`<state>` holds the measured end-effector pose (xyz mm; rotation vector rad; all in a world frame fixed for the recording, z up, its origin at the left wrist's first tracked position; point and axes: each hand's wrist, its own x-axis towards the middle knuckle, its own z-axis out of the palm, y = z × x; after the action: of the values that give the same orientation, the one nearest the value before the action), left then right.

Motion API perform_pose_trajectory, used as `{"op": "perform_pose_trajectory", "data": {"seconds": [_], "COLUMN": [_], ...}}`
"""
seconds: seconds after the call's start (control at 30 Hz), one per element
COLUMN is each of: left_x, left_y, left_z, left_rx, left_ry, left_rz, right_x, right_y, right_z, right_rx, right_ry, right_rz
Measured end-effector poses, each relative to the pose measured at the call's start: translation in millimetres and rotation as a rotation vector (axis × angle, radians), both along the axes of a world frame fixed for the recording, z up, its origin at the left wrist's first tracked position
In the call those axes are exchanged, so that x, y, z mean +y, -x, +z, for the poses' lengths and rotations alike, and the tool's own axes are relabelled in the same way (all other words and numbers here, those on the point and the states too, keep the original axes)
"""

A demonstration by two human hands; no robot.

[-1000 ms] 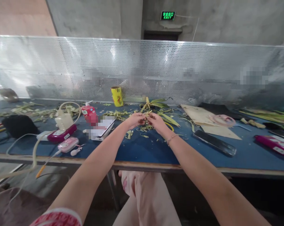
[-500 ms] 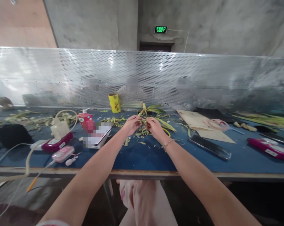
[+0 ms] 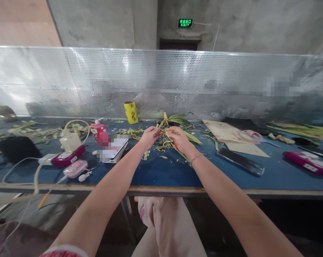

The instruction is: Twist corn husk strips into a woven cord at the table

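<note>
My left hand [image 3: 150,136] and my right hand [image 3: 179,138] meet above the blue table [image 3: 161,171], both pinched on a thin strip of green leaf [image 3: 164,131] stretched between them. Something red shows under the right palm; I cannot make out what it is. A long green leaf hangs down past my right wrist, which wears a thin bracelet. Below the hands lies a pile of cut leaf scraps [image 3: 163,145]. More long leaves [image 3: 177,119] lie just behind.
A yellow cup [image 3: 131,111] stands by the perforated metal screen [image 3: 161,82]. Left: a red carton [image 3: 99,132], a white box [image 3: 113,149], pink devices [image 3: 70,160] with cables, a black pouch [image 3: 16,148]. Right: a black phone [image 3: 240,161], cardboard [image 3: 231,137], a magenta device [image 3: 307,163].
Both hands stay pinched together on the leaf strip, with small finger movements. The view has tilted up and down slightly; nothing on the table has moved.
</note>
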<state>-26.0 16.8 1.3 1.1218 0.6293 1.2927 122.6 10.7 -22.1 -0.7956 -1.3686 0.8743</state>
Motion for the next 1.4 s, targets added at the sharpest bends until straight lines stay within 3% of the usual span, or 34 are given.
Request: {"op": "perform_pose_trajectory", "data": {"seconds": [0.4, 0.63, 0.87, 1.1, 1.4], "left_x": [-2.9, -6.3, -8.4, -6.0, -8.0], "left_y": [-2.2, -5.0, -6.3, -8.1, -8.0], "left_z": [3.8, 1.1, 0.4, -3.8, 1.1], "left_rx": [-0.046, 0.106, 0.211, 0.226, 0.094], "left_ry": [0.048, -0.023, -0.082, -0.106, -0.039], "left_rz": [-0.075, -0.090, -0.106, -0.086, -0.110], "right_x": [-6.9, -6.1, -7.8, -8.0, -1.5], "right_y": [4.1, 0.3, 0.1, 0.2, 0.0], "right_z": [2.2, 4.0, 3.2, 2.2, 2.8], "right_rx": [0.202, 0.190, 0.141, -0.071, 0.066], "right_ry": [0.148, 0.096, 0.072, 0.054, 0.086], "right_rz": [0.162, 0.028, 0.215, 0.010, -0.015]}}
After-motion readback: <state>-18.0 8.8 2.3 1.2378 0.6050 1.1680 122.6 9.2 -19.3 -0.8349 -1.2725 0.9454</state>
